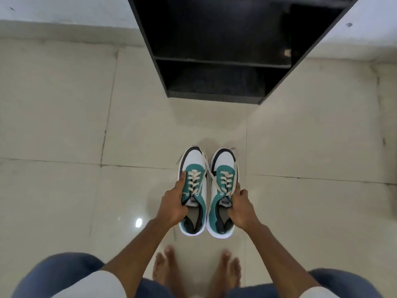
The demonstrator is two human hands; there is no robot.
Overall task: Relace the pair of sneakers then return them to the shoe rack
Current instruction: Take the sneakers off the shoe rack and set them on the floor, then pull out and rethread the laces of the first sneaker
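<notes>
Two white, teal and black sneakers with cream laces sit side by side, toes pointing away from me. My left hand (173, 202) grips the left sneaker (194, 160) at its outer side, by the collar. My right hand (240, 208) grips the right sneaker (223, 162) at its outer side, thumb inside the opening. Both shoes show laces threaded through the eyelets, with loose lace ends trailing between them. The black shoe rack (214, 61) stands straight ahead against the wall, its shelves dark and bare as far as I can see.
Glossy cream floor tiles (64, 125) spread all around. My bare feet (195, 269) stand just behind the sneakers, and my blue-clad knees fill the bottom corners. A white wall (53, 9) runs behind the rack.
</notes>
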